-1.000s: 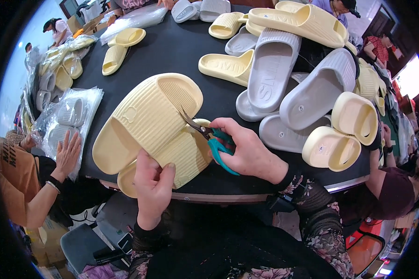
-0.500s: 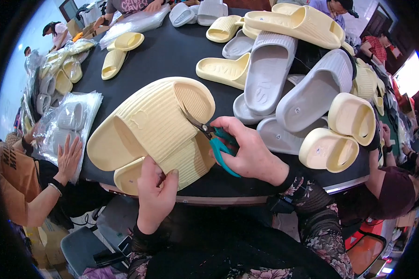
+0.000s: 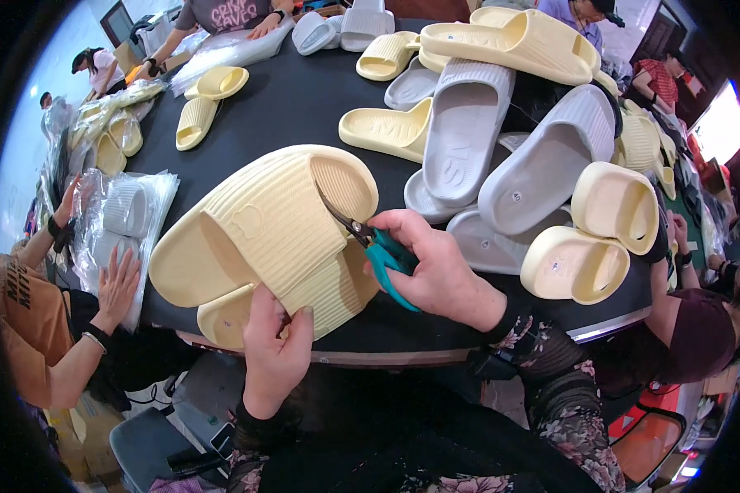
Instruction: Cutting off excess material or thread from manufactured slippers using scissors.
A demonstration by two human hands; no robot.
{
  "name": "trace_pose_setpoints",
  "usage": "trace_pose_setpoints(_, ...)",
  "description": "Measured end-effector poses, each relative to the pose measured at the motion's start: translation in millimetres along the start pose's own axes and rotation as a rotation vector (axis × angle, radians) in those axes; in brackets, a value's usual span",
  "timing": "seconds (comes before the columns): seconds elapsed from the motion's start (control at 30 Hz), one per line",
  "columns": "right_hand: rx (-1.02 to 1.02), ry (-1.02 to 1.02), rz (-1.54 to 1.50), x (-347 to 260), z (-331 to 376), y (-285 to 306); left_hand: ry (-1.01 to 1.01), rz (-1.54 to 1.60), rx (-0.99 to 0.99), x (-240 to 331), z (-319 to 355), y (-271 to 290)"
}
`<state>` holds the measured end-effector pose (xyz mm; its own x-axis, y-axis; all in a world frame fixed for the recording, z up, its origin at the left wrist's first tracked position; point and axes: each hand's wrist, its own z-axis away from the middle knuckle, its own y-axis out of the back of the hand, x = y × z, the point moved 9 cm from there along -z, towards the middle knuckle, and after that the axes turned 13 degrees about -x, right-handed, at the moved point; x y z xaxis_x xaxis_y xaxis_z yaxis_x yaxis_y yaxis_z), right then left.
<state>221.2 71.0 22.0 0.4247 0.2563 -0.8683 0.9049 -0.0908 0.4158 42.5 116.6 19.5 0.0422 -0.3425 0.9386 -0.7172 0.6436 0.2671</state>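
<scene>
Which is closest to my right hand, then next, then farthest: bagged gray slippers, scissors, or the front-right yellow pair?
From the right hand, in the head view:
1. Scissors: in its grip.
2. Yellow pair: to its right.
3. Bagged gray slippers: far left.

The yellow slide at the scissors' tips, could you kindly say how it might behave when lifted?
That yellow slide looks like moulded foam, so probably light. Its strap stands arched, suggesting springy stiffness. The ribs likely resist slipping.

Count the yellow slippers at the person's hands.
2: the farther slipper, beside the blades of the scissors; the nearer slipper, partly covered, at the left hand. Any beneath would be hidden.
</scene>
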Motion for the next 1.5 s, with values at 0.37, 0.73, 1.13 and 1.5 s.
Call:
trace_pose_setpoints(0.37, -0.016, -0.066, -0.063, -1.7, 1.7, 4.1, 0.034, -0.075, -0.008, -0.2, 1.6, -1.0)
trace_pose_setpoints(0.73, 0.048, -0.021, -0.035, -2.7, 5.7, 12.0, 0.010, -0.139, -0.011, 1.0, 0.1, -5.1)
trace_pose_setpoints(1.13, 0.076, -0.016, -0.084, 4.7, 2.9, 7.8, 0.025, -0.087, -0.011, -2.4, -1.2, 0.1)
trace_pose_setpoints(1.5, 0.239, -0.103, -0.424, 53.4, 1.1, 16.8, 0.042, 0.024, -0.068, -19.2, -9.9, 21.4)
